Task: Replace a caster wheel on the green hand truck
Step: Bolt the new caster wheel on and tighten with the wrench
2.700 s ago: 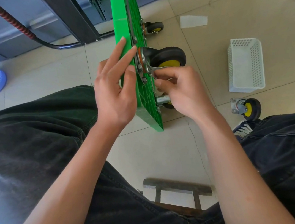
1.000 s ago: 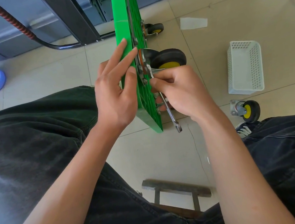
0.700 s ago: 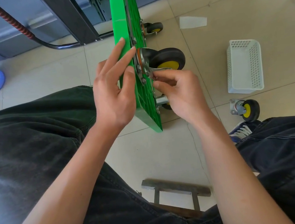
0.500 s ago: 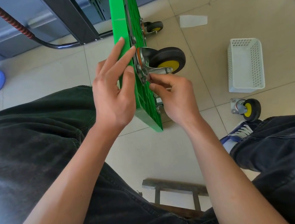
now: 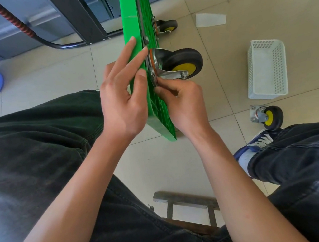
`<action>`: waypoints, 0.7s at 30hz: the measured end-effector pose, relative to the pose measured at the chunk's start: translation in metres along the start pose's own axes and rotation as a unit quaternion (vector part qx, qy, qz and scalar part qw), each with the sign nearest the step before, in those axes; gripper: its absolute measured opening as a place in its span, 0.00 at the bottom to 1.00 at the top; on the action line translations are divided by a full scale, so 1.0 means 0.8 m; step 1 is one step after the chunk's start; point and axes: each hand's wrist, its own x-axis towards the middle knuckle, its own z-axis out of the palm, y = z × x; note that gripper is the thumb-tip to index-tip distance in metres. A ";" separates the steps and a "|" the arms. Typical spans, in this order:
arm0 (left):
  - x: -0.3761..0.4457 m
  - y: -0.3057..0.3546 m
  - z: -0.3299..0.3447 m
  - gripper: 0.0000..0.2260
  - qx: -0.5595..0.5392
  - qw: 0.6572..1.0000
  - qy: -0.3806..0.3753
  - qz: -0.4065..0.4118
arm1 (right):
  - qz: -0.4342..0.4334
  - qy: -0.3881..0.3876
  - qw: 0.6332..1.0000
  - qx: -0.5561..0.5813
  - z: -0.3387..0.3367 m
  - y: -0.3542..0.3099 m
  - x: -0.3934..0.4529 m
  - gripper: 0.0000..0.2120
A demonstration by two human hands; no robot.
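Two hands on the green hand truck [image 5: 157,109], upended at frame centre: your left hand [image 5: 123,97] braces it with straight fingers, your right hand [image 5: 180,100] pinches a fastener at the mounted caster wheel [image 5: 181,62]; next likely tightening it.

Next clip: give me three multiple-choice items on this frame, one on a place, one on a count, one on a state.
1. Where is the loose caster?
A. in the white basket
B. on the floor beside the white basket
C. on the person's lap

2. Yellow-hubbed wheels visible?
A. one
B. three
C. five

3. How does the green hand truck deck stand?
A. flat on its wheels
B. on edge, wheels sideways
C. hanging

Key: B, it lies on the tile by the basket; B, two mounted, one loose; B, the left hand steadies it upright.
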 end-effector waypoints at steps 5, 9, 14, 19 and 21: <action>0.000 0.002 0.000 0.17 0.004 1.000 0.001 0.001 | -0.006 -0.050 0.996 -0.071 -0.010 -0.014 0.003 0.08; 0.000 0.001 0.000 0.17 0.008 1.000 0.000 0.003 | 0.015 -0.086 0.992 -0.094 -0.019 -0.035 0.006 0.16; 0.000 0.002 -0.001 0.17 0.008 1.000 0.000 0.002 | 0.056 -0.123 0.990 -0.027 -0.032 -0.046 0.011 0.19; 0.000 0.003 -0.001 0.17 0.009 1.000 0.002 0.005 | 0.092 -0.152 0.984 -0.023 -0.043 -0.039 0.013 0.13; 0.000 0.004 0.000 0.17 0.009 1.000 0.001 0.004 | 0.098 -0.155 0.983 -0.027 -0.047 -0.037 0.013 0.10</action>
